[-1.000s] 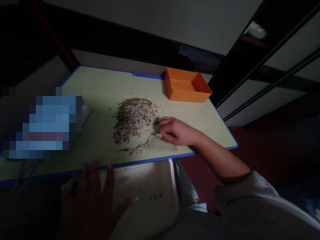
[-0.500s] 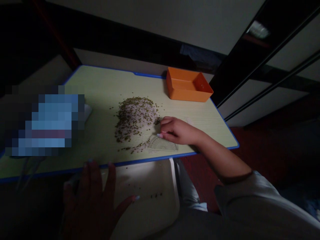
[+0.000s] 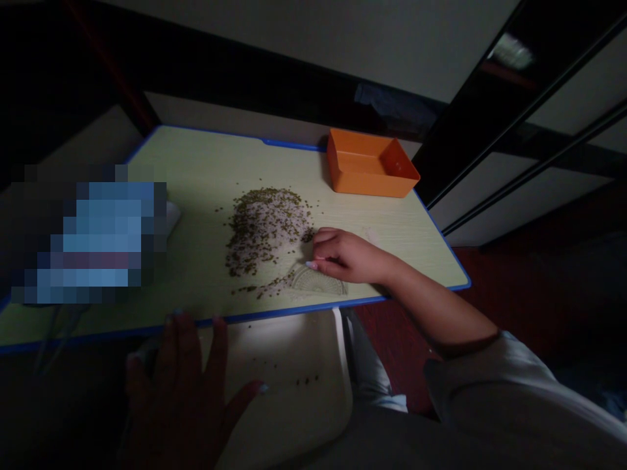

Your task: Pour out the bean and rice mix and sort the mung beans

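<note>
My right hand (image 3: 340, 254) rests on the table with its fingers curled in, at the right side of a pile of mixed pale grains and green beans (image 3: 269, 225). Whatever those fingers hold, if anything, is hidden. A clear protractor (image 3: 319, 282) lies flat just below the thumb, partly covered by the hand. A small dark clump of beans (image 3: 307, 235) sits beside the knuckles. In shadow at the front, my left hand (image 3: 181, 385) is spread with fingers apart over the left part of a pale tray (image 3: 294, 418), holding nothing I can see.
An orange open box (image 3: 369, 186) stands at the table's back right corner. To the left, a blurred-out blue object (image 3: 98, 235) lies on the pale yellow table (image 3: 196, 156) with blue edging. A few dark beans are scattered in the tray, below the table's front edge.
Almost nothing differs. The whole view has shifted very slightly; both hands, the pile and the protractor keep their places.
</note>
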The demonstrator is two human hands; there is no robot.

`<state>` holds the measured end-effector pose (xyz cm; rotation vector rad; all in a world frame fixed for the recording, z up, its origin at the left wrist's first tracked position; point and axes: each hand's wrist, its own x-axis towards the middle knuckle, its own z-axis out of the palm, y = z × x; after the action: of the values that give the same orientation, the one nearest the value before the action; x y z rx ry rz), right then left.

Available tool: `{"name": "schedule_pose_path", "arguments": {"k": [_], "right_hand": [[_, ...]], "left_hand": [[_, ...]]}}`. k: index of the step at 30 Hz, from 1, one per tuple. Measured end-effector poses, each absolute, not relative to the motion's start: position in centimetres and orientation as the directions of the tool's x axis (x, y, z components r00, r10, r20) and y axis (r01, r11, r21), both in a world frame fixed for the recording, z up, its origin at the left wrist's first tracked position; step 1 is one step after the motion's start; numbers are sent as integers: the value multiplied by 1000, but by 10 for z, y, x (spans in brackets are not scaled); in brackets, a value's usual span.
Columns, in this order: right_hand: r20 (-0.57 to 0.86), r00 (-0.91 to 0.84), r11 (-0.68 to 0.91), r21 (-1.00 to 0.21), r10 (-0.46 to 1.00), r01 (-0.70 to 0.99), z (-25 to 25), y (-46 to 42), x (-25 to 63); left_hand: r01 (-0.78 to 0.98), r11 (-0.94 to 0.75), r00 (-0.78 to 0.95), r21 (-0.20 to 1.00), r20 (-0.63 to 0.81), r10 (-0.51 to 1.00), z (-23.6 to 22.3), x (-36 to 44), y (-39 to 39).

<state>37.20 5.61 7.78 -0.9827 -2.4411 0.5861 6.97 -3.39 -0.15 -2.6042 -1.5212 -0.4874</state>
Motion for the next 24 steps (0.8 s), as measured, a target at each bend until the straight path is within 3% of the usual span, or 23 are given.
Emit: {"name": "schedule_pose_path", "arguments": {"k": [6,9,11,14,16,18,24], "right_hand": [[291,-610,630,-622,737,464,82,55,379],[303,-552,604,-607,777,516,94,46,379],[301,-522,596,-526,798,607,105,32,374],[349,-463,564,-287,815,775,120,3,360],[359,-507,571,-94,784,816,124,-18,346],[374,-535,568,23,758,822,122,-37,331],[388,-574,582,112,721,806,102,-57,297]], "left_hand": [[875,-478,437,70,309,845,-1,69,-33],[859,-509,461,48,359,811,-3,68,-31],[859,-508,451,63,376,809,-5,68,-30],[857,-510,447,79,378,811,-6,68,-30],[853,-517,457,78,367,810,-5,68,-31],[852,-517,460,80,357,813,-4,68,-31],[847,-525,457,82,392,798,-6,68,-30]]}}
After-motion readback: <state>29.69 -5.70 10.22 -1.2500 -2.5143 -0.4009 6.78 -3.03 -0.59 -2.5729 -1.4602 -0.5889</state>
